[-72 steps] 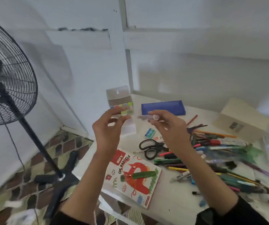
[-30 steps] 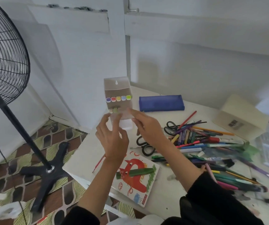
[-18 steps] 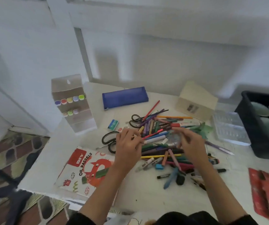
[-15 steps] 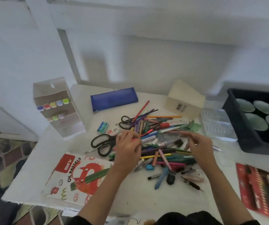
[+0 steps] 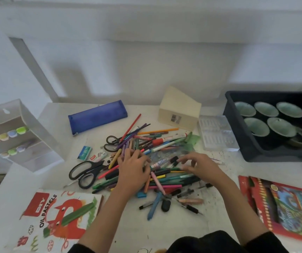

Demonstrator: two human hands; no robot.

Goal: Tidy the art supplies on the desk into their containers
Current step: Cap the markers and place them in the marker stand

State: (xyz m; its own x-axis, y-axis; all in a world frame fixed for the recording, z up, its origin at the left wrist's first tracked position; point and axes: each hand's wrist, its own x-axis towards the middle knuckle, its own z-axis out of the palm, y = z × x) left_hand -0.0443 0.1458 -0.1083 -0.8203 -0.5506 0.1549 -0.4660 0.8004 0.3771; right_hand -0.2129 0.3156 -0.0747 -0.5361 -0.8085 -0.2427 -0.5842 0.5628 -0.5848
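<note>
A loose pile of pens, markers and coloured pencils (image 5: 163, 154) covers the middle of the white desk (image 5: 217, 216). My left hand (image 5: 133, 172) lies palm down on the pile's left side, its fingertips touching purple and yellow pens. My right hand (image 5: 199, 167) is just right of it, fingers spread and relaxed over dark pens, holding nothing. A clear marker box (image 5: 19, 136) with two rows of coloured caps stands at the far left. A blue pencil case (image 5: 97, 116) lies behind the pile.
Black scissors (image 5: 86, 172) and an oil pastels box (image 5: 55, 216) lie to the left. A beige box (image 5: 179, 110) and a clear plastic tray (image 5: 215, 132) sit behind the pile. A black bin (image 5: 237, 143) of bowls and a red pencil set (image 5: 283, 203) are on the right.
Both hands left the clear marker box at the left and came down onto the pen pile. My view swung right and down, so the fan is out of sight.
</note>
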